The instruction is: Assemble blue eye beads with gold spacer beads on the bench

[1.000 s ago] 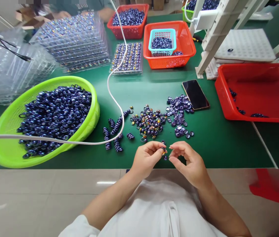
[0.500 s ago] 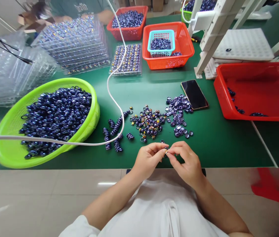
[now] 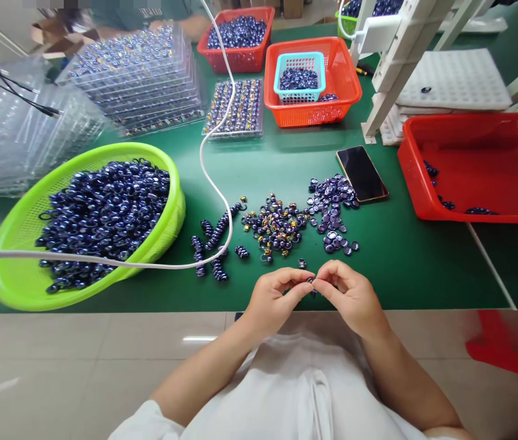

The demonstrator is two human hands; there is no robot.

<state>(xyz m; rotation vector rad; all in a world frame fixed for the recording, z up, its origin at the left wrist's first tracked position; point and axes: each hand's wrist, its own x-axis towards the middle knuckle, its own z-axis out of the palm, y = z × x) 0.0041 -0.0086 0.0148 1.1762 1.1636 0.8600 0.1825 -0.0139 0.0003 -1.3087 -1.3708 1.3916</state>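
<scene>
Close to the table's front edge, my left hand [image 3: 280, 299] and my right hand [image 3: 349, 299] meet fingertip to fingertip. Both pinch a small dark-blue shiny metallic piece [image 3: 310, 280], mostly covered by the fingers, so its exact kind is hidden. One loose cap-like piece [image 3: 302, 263] lies just beyond the left fingertips. Further out is a heap of dark-blue ring-like pieces with gold parts [image 3: 280, 223]. To its right spreads a pile of dark-blue flat caps [image 3: 332, 198]. Short stacked rows of dark-blue rings [image 3: 218, 232] lie left of the heap.
A green basket [image 3: 177, 195] of dark rings stands left, a white cable [image 3: 213, 177] passing over it. A phone [image 3: 362, 174] touches the caps. Red trays [image 3: 479, 214], an orange basket [image 3: 341, 113] and filled clear trays [image 3: 149, 98] surround the area. Another person sits opposite.
Both hands have shifted slightly, the right thumb straightening against the left fingertips. The loose cap beyond the left hand is now uncovered. The view has tilted a little.
</scene>
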